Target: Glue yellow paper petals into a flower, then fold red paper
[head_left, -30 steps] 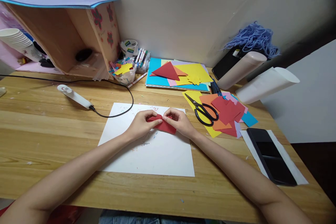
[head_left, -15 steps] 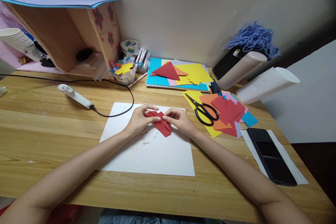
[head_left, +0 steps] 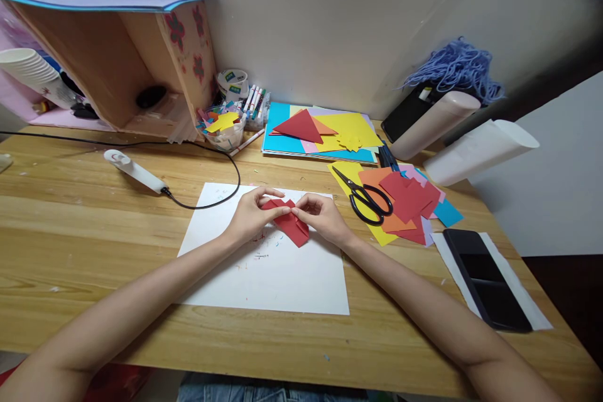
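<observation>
A folded piece of red paper (head_left: 296,230) is held between both hands, just above a white sheet (head_left: 264,286) spread on the wooden table. My left hand (head_left: 252,212) grips its left side, the thumb lying across the top and the fingers behind. On the right, my right hand (head_left: 321,216) pinches the upper edge, its thumb and fingertip close to the left thumb. Creases and overlapping flaps show on the paper; part of it is hidden by the fingers. Small coloured marks dot the white sheet beneath.
Black-handled scissors (head_left: 370,202) rest on coloured paper pieces (head_left: 407,204) to the right, beside a black phone-like case (head_left: 487,279). A corded white glue gun (head_left: 134,171) lies left. Behind stand a paper stack (head_left: 277,146), a scrap cup (head_left: 230,137) and a cardboard box (head_left: 191,69).
The left thumb has slid slightly up and right, now meeting the right thumb on the red paper. The paper's lower end has shifted a little.
</observation>
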A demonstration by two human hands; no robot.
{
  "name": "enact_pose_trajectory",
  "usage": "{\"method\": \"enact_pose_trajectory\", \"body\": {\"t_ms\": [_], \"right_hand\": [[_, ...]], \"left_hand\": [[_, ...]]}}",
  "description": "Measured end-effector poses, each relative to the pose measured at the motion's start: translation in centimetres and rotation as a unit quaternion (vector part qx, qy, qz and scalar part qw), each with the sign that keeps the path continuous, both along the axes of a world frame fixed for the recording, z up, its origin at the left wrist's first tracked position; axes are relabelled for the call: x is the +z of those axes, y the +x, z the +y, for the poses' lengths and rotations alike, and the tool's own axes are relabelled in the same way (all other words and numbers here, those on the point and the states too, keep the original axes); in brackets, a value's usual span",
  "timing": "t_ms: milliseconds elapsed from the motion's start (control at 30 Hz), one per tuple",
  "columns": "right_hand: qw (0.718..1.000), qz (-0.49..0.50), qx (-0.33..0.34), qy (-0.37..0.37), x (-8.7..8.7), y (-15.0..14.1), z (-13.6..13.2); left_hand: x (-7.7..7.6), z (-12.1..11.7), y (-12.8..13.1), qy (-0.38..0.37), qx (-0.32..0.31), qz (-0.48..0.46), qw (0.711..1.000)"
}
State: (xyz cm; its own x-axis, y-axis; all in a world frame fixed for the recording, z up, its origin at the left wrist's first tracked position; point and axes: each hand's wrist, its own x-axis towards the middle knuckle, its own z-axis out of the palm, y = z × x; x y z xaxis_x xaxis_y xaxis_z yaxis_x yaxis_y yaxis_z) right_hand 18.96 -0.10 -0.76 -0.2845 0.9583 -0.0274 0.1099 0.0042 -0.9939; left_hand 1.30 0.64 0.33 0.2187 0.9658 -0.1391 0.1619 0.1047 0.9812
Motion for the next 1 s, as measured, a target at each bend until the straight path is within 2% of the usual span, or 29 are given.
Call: {"method": "enact_pose_trajectory", "body": {"t_ms": [467,700,900,1000], "right_hand": [[0.999,-0.02,0.03,0.013,0.6,0.15,-0.17],[0.999,-0.029,0.03,0.027,0.52,0.11,0.06],[0.998,-0.044,-0.006,0.043,0.42,-0.02,-0.04],[0.999,-0.035,-0.005,0.035,0.22,0.02,-0.09]], "left_hand": [[0.26,-0.16,0.0,0.052,-0.052,0.027,0.997],[0.25,-0.11,0.02,0.09,-0.023,0.039,0.995],[0.27,-0.44,0.24,0.046,-0.082,0.007,0.996],[0.27,-0.71,0.41,0.04,-0.088,0.007,0.995]]}}
